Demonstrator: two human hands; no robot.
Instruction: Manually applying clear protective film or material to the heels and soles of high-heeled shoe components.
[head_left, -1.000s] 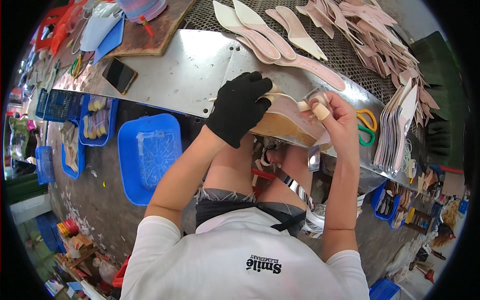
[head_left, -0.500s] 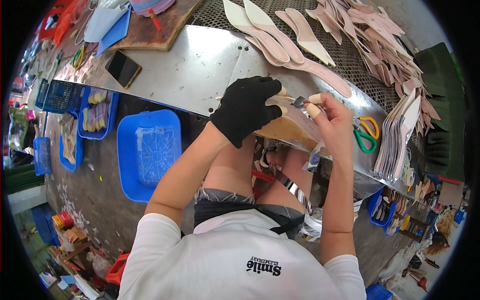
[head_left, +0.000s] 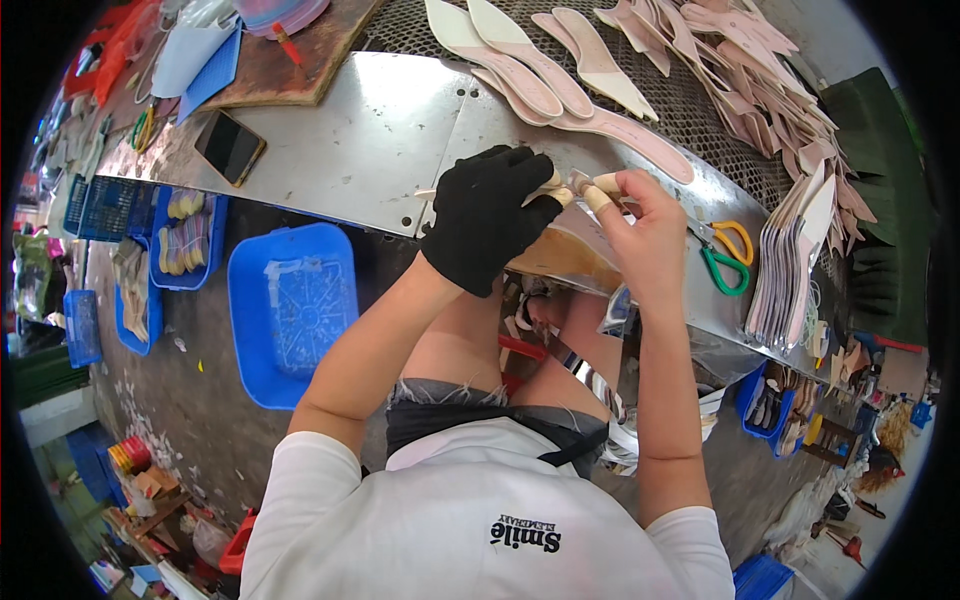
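My left hand [head_left: 490,215], in a black glove with its thumb and index tips uncovered by the glove and wearing pale finger covers, is closed around an insole. Only the insole's narrow pale end [head_left: 427,195] sticks out beside the wrist. My right hand [head_left: 645,225] is bare but for pale covers on thumb and index finger. It pinches a small shiny silver strip [head_left: 579,181] against the insole's other end, fingertips of both hands almost meeting. A silver strip [head_left: 585,376] hangs lower down, over my lap; whether it is the same one is hidden.
Pink-and-white insoles [head_left: 620,140] lie on the metal table [head_left: 330,130] and mesh, with a pile of pink pieces [head_left: 740,70] behind. Green-and-yellow-handled scissors [head_left: 727,262] and stacked insoles [head_left: 788,265] are at right. A phone [head_left: 230,147] lies left; a blue tub [head_left: 292,315] stands below.
Both hands have shifted slightly left and up together, staying close. My right fingers have moved nearer the left fingertips and now cover more of the silver strip. The view has shifted a little too.
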